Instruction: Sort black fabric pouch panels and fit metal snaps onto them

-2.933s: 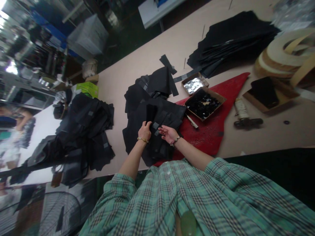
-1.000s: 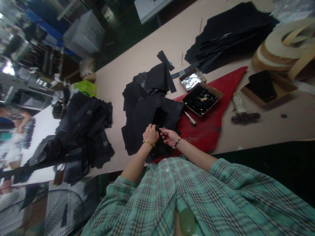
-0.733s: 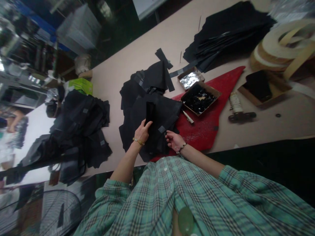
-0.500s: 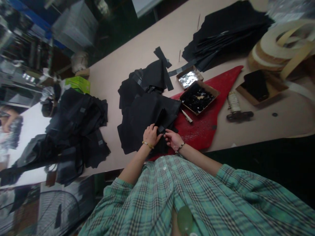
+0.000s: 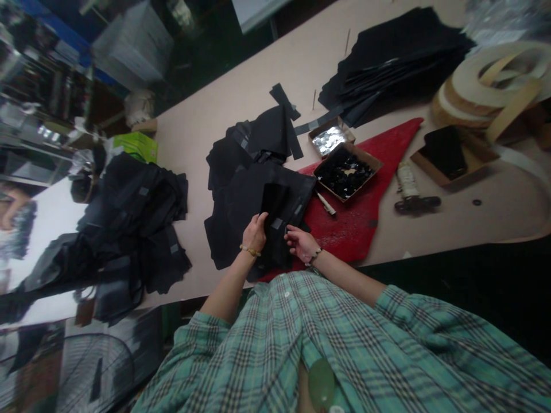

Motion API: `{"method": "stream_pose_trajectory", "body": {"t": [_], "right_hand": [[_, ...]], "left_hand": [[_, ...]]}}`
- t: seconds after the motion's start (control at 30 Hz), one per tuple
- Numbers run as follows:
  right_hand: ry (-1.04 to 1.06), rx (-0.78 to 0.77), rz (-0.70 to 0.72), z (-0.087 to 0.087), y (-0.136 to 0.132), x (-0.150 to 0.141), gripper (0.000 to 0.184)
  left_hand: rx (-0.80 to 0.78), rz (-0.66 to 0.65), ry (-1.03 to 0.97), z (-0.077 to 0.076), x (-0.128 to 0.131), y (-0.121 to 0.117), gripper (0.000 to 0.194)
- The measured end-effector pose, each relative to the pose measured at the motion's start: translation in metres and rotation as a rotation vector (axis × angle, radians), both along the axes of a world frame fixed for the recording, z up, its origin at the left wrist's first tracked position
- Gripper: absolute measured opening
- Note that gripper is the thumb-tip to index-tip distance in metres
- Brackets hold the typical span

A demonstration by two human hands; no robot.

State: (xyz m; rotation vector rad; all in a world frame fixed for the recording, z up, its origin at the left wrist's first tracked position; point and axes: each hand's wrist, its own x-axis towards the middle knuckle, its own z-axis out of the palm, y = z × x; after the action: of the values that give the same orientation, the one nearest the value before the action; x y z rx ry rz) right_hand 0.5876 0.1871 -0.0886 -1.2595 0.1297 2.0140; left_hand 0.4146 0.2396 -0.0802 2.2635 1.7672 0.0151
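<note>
Black fabric-like flap (image 5: 272,197) is held in my left hand (image 5: 255,235), the thumb and forefinger pinched at its near edge. That hand comes up from the lower left, with its back mostly upward and a beaded bracelet (image 5: 250,250) at the wrist. My right hand (image 5: 302,243) comes from the other side, the palm partly turned to its partner, the fingers half curled. Something small and dark seems to be at its fingertips, but I cannot tell if it is gripped.

The flap lies over the middle of the dark pile (image 5: 235,201), between and a little beyond my hands. Its long axis goes away from my body, and the free end points to the far side of the table (image 5: 193,135). Just below it I see a small grey patch (image 5: 277,223).

To the right of the pile there is a red sheet (image 5: 353,226), and on it a box of black pieces (image 5: 344,171) and a pale pen-like tool (image 5: 326,202). A box of silvery pieces (image 5: 329,139) is just beside. Farther right are a hammer (image 5: 411,192) with wrapped handle and large tape rolls (image 5: 471,94). At the left rests another heap of dark pieces (image 5: 140,198), near a lime-green box (image 5: 138,147). The room behind is dim and blurred; at the left edge shows the arm of another person (image 5: 15,206).
</note>
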Motion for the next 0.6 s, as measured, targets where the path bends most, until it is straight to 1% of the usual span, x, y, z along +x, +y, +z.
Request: {"method": "stream_pose_trajectory", "body": {"t": [0.07, 0.13, 0.27, 0.37, 0.5, 0.6], "right_hand": [[0.015, 0.006, -0.005, -0.001, 0.001, 0.0, 0.034], [0.019, 0.011, -0.007, -0.002, 0.003, 0.0, 0.031], [-0.03, 0.031, -0.025, -0.001, 0.004, -0.002, 0.03], [-0.053, 0.048, -0.043, 0.0, 0.008, -0.005, 0.027], [0.033, 0.032, -0.033, 0.0, 0.019, -0.011, 0.004], [0.069, 0.03, -0.011, -0.002, 0.025, -0.013, 0.005]], "left_hand": [[-0.025, -0.072, 0.068, 0.001, 0.006, -0.005, 0.039], [-0.026, -0.08, 0.116, 0.002, 0.016, -0.011, 0.031], [-0.006, -0.033, 0.146, 0.002, 0.029, -0.017, 0.042], [-0.001, -0.034, 0.138, 0.0, 0.029, -0.016, 0.041], [-0.005, -0.037, 0.111, -0.001, 0.026, -0.014, 0.04], [0.007, 0.002, 0.096, -0.004, 0.026, -0.014, 0.039]]}}
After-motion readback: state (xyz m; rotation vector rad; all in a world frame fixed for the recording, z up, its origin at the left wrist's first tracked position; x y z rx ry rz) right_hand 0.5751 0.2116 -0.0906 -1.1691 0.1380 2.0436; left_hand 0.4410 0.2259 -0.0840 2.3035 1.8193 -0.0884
